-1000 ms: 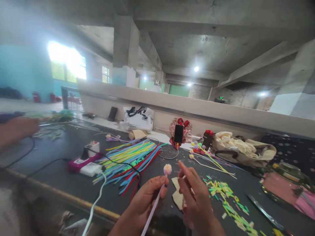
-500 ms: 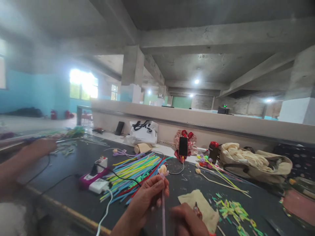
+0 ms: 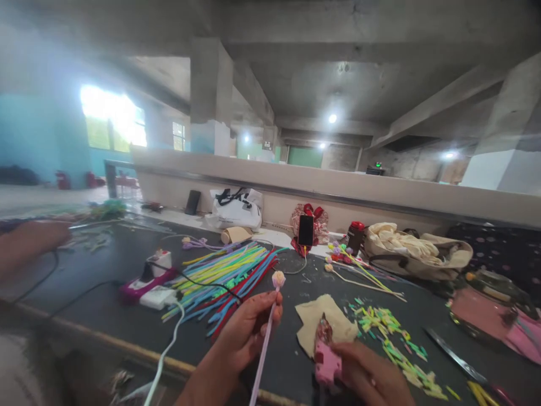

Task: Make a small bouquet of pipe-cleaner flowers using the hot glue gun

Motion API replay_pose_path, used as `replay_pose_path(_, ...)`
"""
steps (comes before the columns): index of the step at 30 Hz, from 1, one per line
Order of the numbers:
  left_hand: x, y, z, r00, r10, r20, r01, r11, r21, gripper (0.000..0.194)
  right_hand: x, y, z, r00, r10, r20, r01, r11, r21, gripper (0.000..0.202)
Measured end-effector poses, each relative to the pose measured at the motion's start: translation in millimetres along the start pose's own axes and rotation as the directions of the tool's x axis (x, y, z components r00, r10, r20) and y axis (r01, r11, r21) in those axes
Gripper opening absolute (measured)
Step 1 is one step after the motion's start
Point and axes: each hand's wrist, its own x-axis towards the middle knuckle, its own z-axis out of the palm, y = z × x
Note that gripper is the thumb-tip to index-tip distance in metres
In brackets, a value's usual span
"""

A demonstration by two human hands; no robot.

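My left hand [image 3: 253, 324] pinches a lilac pipe-cleaner flower [image 3: 278, 279] just below its head. Its small head is peach and lilac, and the long stem slants down toward the bottom edge. To the right, my right hand [image 3: 372, 366] is closed on a pink hot glue gun [image 3: 327, 361]; some of its fingers are hidden. The gun's dark nozzle points away from me, over a beige sheet [image 3: 305, 321]. Behind my left hand lies a bundle of coloured pipe cleaners [image 3: 236, 270].
Cut pipe-cleaner pieces [image 3: 380, 318] and scissors [image 3: 454, 355] lie at right. Finished flowers [image 3: 344, 254] rest behind them. A purple power strip [image 3: 135, 287] with cables sits at left. Farther back is a phone [image 3: 306, 230]. Another person's arm [image 3: 31, 245] reaches in from the left.
My right hand has moved right and now grips the pink glue gun, which has come into view. The flower has shifted slightly, its stem more slanted. The camera view has tilted down.
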Motion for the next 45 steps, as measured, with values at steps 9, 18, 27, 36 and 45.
replay_pose_path(9,22.1,-28.7,9.6,0.983,-0.171,-0.064,0.183,0.928,0.326,0.016,-12.4,10.4,-20.3,0.983,0.074,0.167,-0.005,0.926,-0.378,0.044)
replay_pose_path(18,41.8,-42.8,0.6,0.971,-0.211,-0.115,0.239,0.792,0.562,0.014,-4.3,13.4,-9.0,0.973,0.091,0.211,-0.016,0.942,-0.334,0.032)
replay_pose_path(27,41.2,-44.8,0.0,0.975,-0.2,-0.094,0.218,0.8,0.558,0.016,-5.5,37.6,-30.1,0.911,0.413,-0.01,-0.38,0.847,0.371,0.034)
replay_pose_path(36,34.1,-33.3,-0.2,0.989,-0.134,-0.06,0.147,0.928,0.343,0.019,-9.3,5.2,-22.1,0.786,0.609,-0.106,-0.273,0.496,0.825,0.041)
replay_pose_path(45,31.1,-27.8,-11.1,0.995,-0.101,-0.014,0.101,0.995,0.022,0.011,-2.2,-37.8,36.2,0.865,0.502,-0.018,-0.318,0.574,0.754,0.047)
